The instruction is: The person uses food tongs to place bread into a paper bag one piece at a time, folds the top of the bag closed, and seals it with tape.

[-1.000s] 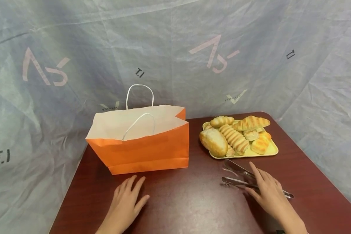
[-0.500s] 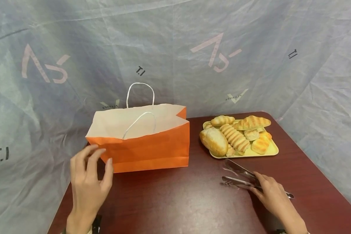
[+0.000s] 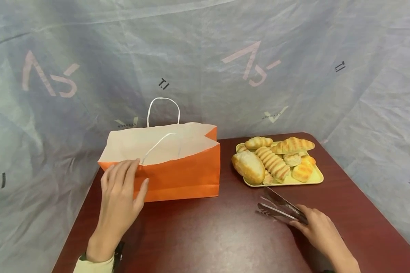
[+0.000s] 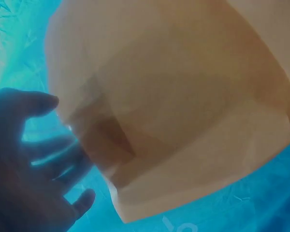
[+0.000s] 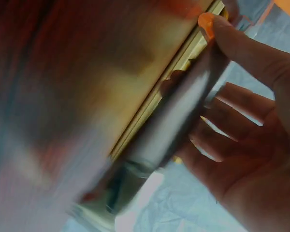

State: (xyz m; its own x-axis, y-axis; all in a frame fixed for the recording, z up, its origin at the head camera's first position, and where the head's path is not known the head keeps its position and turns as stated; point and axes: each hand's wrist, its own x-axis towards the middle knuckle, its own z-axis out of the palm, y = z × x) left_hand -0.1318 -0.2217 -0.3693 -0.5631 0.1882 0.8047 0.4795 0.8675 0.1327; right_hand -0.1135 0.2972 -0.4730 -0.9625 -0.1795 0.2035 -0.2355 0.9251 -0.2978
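Metal tongs (image 3: 296, 214) pinched between thumb and fingers of the right hand (image 3: 319, 229), tips apart, just in front of the yellow tray (image 3: 316, 177).
Can't tell if tongs touch the desk (image 3: 205, 235); several breads (image 3: 272, 163) piled on tray; left hand (image 3: 117, 199) with thumb and fingers spread at near rim of upright orange paper bag (image 3: 181, 174), contact unclear; bag gapes, white handles up; printed grey sheet (image 3: 205, 68) behind.

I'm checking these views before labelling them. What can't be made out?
Head: floor of the orange bag, hidden by its front wall.
Head: rear end of the tongs, hidden by the right hand.
Left wrist: the rest of the bag, cut off by the frame's edges.
Right wrist: tabletop, badly blurred.
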